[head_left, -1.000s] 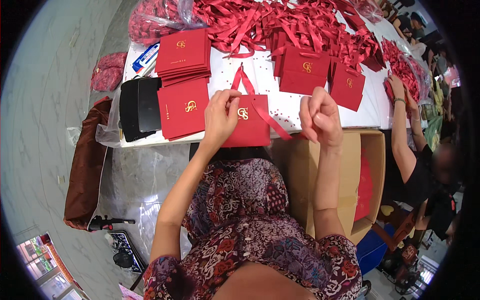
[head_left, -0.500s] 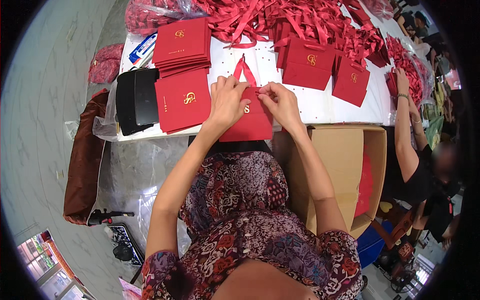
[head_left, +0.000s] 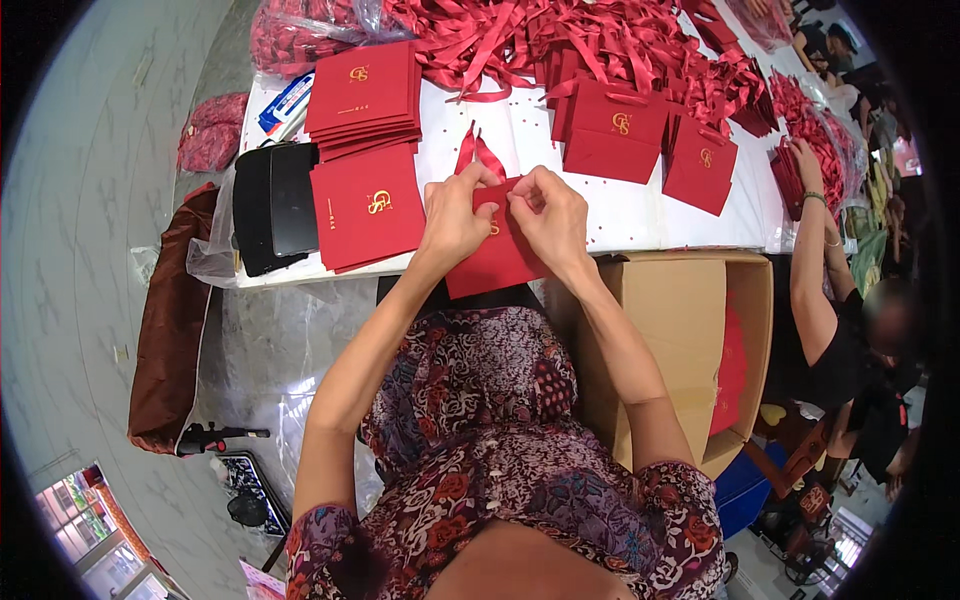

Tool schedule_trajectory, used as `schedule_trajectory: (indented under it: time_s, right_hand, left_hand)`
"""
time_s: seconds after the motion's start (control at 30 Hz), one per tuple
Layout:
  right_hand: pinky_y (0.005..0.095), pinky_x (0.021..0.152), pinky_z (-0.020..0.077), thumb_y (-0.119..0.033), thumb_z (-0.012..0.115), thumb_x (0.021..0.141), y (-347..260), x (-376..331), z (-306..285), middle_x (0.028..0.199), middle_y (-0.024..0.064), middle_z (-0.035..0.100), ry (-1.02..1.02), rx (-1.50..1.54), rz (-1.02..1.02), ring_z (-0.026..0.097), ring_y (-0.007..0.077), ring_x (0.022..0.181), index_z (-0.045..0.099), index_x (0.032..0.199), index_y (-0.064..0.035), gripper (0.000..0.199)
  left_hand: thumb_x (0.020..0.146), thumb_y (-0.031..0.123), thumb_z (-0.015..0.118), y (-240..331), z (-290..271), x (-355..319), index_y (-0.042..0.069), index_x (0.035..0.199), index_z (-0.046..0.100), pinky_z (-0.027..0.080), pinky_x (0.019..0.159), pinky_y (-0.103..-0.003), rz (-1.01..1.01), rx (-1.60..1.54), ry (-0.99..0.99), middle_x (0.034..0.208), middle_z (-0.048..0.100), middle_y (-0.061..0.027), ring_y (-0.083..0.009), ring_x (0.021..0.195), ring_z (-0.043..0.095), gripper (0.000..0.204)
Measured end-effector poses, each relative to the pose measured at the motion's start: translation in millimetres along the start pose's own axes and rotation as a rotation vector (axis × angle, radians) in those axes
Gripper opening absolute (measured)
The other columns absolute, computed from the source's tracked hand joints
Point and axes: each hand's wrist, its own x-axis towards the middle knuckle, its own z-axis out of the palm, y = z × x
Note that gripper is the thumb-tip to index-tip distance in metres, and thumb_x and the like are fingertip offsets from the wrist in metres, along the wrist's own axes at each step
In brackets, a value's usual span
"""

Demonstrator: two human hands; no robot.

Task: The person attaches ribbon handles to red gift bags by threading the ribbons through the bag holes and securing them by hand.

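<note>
A flat red paper bag (head_left: 493, 268) with a gold print hangs a little over the table's near edge, in front of my body. My left hand (head_left: 458, 218) is closed on its upper left side, thumb on the front. At the bag's upper right edge, my right hand (head_left: 552, 218) pinches with thumb and fingertips; what is between them is hidden. A red ribbon (head_left: 481, 150) loops up beyond the bag's top edge, its ends lying on the white table. Just left of my left hand lies a stack of red bags (head_left: 367, 205).
Another red stack (head_left: 360, 90) lies behind, near a black case (head_left: 275, 205). Ribboned bags (head_left: 615, 130) and a ribbon heap (head_left: 480, 40) cover the far side. An open cardboard box (head_left: 675, 340) stands at right. A co-worker's arm (head_left: 810, 260) reaches in there.
The bag has tilted, its lower edge swinging slightly right and nearer to me. My right hand has moved a little left and its fingers have curled in. The ribbon has shifted slightly left.
</note>
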Motion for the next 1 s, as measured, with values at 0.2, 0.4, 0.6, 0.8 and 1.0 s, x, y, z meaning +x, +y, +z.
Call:
schedule_trajectory:
  time_s: [0.2, 0.4, 0.6, 0.8, 1.0]
  right_hand:
    - [0.0273, 0.062, 0.0516, -0.007, 0.076, 0.080, -9, 3, 0, 0.075, 0.0067, 0.068, 0.011, 0.154, 0.199, 0.065, 0.0142, 0.067, 0.062, 0.085, -0.0025, 0.016]
    - [0.0273, 0.060, 0.0496, -0.010, 0.079, 0.079, -2, 9, -13, 0.075, 0.0055, 0.067, -0.148, -0.060, -0.027, 0.063, 0.0151, 0.066, 0.068, 0.089, -0.0045, 0.016]
    - [0.0326, 0.055, 0.0425, -0.027, 0.073, 0.087, 35, 31, -36, 0.059, 0.0050, 0.060, -0.565, 0.161, 0.267, 0.052, 0.0147, 0.053, 0.074, 0.081, -0.0014, 0.027]
    - [0.0255, 0.052, 0.0389, -0.024, 0.070, 0.090, 46, 56, -37, 0.059, -0.0053, 0.055, -0.840, 0.298, 0.328, 0.046, 0.0031, 0.057, 0.074, 0.081, 0.0010, 0.027]
    - [0.0296, 0.056, 0.0437, -0.027, 0.070, 0.087, 37, 55, -9, 0.057, 0.0020, 0.058, -0.344, 0.097, 0.345, 0.054, 0.0113, 0.055, 0.074, 0.080, -0.0004, 0.028]
  left_hand:
    - [0.075, 0.001, 0.073, -6, 2, -3, 0.002, 0.101, 0.061, 0.053, 0.083, -0.038, 0.012, -0.158, 0.111, 0.094, 0.072, -0.0167, -0.0327, 0.094, 0.071, 0.028]
    - [0.076, 0.003, 0.071, 5, -4, -11, 0.006, 0.103, 0.062, 0.044, 0.087, -0.043, 0.077, 0.124, 0.001, 0.095, 0.070, -0.0126, -0.0331, 0.094, 0.066, 0.028]
    - [0.078, 0.001, 0.068, 17, -8, -14, 0.008, 0.103, 0.063, 0.037, 0.088, -0.040, 0.178, 0.165, -0.116, 0.091, 0.064, -0.0104, -0.0289, 0.093, 0.059, 0.027]
    - [0.077, -0.004, 0.064, 18, -4, -13, 0.008, 0.100, 0.063, 0.036, 0.086, -0.041, 0.441, 0.182, -0.046, 0.094, 0.058, -0.0089, -0.0273, 0.095, 0.058, 0.026]
    - [0.077, 0.006, 0.072, 22, -4, -12, 0.010, 0.096, 0.063, 0.036, 0.084, -0.039, 0.365, 0.125, -0.021, 0.089, 0.058, -0.0067, -0.0264, 0.090, 0.059, 0.022]
